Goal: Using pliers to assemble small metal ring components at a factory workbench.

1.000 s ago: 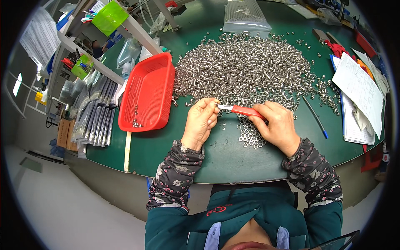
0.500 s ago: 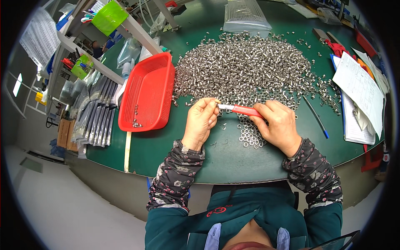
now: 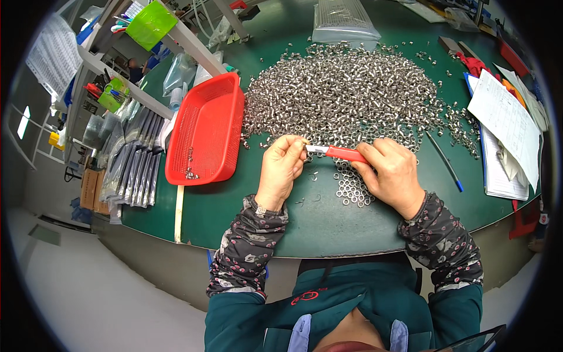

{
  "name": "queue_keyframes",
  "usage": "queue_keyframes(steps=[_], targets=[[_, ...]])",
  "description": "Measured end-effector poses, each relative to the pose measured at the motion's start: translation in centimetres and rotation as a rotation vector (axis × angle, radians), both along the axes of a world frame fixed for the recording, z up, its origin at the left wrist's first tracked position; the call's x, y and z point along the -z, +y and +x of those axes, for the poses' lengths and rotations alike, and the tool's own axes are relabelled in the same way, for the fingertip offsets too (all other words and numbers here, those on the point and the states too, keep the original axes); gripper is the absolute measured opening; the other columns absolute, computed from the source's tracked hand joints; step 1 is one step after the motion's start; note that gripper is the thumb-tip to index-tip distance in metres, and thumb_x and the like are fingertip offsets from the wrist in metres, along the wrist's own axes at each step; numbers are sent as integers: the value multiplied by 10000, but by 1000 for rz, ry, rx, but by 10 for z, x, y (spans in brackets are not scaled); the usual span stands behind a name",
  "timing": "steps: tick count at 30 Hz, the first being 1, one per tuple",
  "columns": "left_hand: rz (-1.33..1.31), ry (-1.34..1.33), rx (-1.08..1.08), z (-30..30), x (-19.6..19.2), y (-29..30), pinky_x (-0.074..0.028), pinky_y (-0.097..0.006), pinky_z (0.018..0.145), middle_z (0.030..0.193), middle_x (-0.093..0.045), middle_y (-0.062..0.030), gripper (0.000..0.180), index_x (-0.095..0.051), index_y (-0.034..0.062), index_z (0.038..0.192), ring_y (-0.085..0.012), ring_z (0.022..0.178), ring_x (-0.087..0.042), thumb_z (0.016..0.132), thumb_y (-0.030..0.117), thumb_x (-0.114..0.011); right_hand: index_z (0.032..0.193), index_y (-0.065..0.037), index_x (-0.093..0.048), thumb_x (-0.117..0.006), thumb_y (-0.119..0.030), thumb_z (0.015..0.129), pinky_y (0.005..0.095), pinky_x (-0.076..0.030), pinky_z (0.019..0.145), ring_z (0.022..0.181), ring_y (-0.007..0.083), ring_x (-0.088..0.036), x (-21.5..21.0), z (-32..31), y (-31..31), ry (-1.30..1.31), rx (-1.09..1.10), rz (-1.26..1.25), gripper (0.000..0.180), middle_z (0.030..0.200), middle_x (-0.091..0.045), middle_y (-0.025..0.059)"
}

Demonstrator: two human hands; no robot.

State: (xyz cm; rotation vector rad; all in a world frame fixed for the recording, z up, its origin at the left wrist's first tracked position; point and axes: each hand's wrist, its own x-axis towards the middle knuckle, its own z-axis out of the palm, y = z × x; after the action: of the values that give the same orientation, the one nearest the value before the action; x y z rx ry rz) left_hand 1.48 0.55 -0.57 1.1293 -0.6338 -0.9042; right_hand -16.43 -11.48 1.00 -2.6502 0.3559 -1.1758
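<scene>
Beside the left hand [image 3: 281, 170], pinching a small ring, a red tray [image 3: 205, 132] holds few rings; right hand [image 3: 393, 176] grips a red-handled knife [image 3: 340, 153].

A round-edged worktable with a dark green top [image 3: 328, 223] fills the middle, standing on a pale grey floor [image 3: 88, 293]. To its left rises a grey metal shelving rack [image 3: 117, 76] carrying a lime-green plastic bin [image 3: 151, 23], with light falling evenly over the whole room

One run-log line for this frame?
left hand: pinching small metal ring | right hand: holding red-handled knife | ring pile behind | red tray left
</scene>
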Motion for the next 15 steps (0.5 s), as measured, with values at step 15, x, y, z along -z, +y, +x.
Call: queue_keyframes(steps=[15], targets=[[9,-77,-1,1,3,-1,-245,-140,379,661,-494,9,138,-544,39,899,0,443,-327,898,167,-492,791,-70,-566,-673,-167,663,336,-395,491,572,222,-495,0,-1,0,29,11,-33,193,614,-447,57]])
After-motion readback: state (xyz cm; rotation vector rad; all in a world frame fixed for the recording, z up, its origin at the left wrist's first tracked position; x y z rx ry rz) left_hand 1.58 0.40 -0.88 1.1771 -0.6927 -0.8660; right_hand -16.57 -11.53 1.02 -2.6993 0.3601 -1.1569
